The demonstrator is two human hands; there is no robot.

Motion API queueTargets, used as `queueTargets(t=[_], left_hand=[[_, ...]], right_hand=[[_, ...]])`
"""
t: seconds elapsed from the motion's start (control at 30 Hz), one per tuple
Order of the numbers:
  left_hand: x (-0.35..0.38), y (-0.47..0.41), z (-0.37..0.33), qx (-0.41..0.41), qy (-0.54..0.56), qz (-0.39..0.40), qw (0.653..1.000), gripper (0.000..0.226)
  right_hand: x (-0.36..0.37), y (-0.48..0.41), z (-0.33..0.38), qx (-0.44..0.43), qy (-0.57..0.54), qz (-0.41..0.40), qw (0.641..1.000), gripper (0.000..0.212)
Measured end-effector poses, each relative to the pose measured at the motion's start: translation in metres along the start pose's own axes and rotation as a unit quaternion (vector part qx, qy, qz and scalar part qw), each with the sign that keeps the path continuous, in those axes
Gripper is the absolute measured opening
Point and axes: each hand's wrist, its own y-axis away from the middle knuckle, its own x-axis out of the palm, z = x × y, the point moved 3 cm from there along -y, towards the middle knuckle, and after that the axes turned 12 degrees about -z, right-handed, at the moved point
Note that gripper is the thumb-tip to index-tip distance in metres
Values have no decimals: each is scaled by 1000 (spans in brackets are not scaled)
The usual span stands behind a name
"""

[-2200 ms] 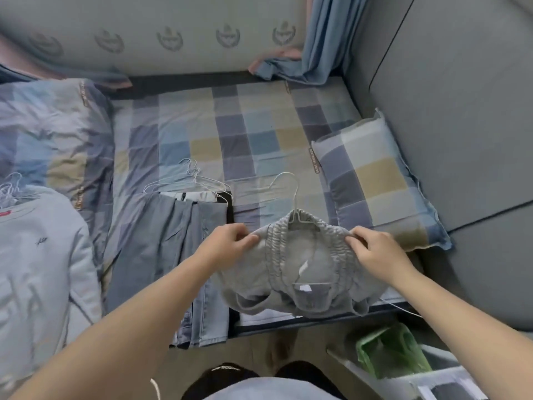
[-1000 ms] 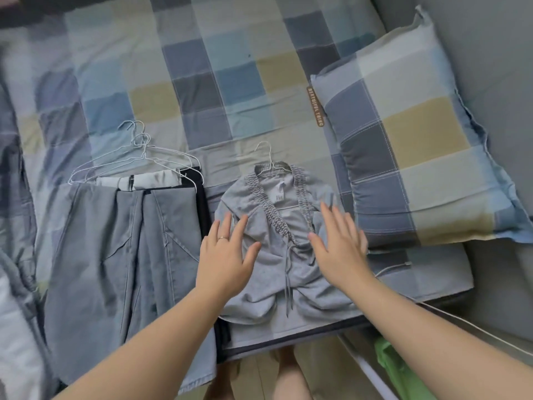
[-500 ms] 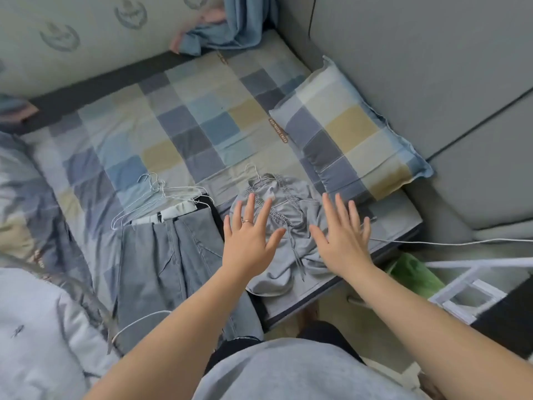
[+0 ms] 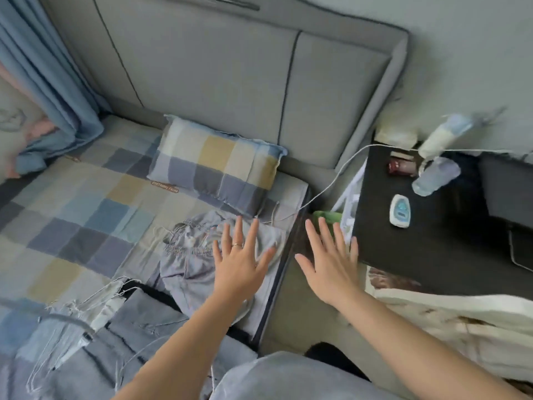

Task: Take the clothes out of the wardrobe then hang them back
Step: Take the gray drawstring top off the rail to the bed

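- Spreading flat and empty, my left hand [image 4: 240,262] hovers over the crumpled grey gathered top [image 4: 187,255].
- That top lies just below the checked pillow [image 4: 216,166].
- Right hand [image 4: 328,262], open and empty, sits right of the top.

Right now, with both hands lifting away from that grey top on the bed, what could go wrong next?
The right hand is open beside the black nightstand; a swing could knock the clear bottle over. The white cable trails across the bed corner and could snag a wrist. The grey top lies near the mattress edge and may slide off.
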Motion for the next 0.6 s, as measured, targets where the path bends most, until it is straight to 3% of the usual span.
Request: queueTargets(t=[0.33, 0.6], left_hand=[[32, 31, -214, 231, 3, -10, 973, 78], [72, 124, -428, 398, 83, -3, 914, 73]], right_hand=[[-94, 112, -169, 167, 12, -144, 975, 74], [-181, 253, -340, 279, 52, -242, 928, 70]])
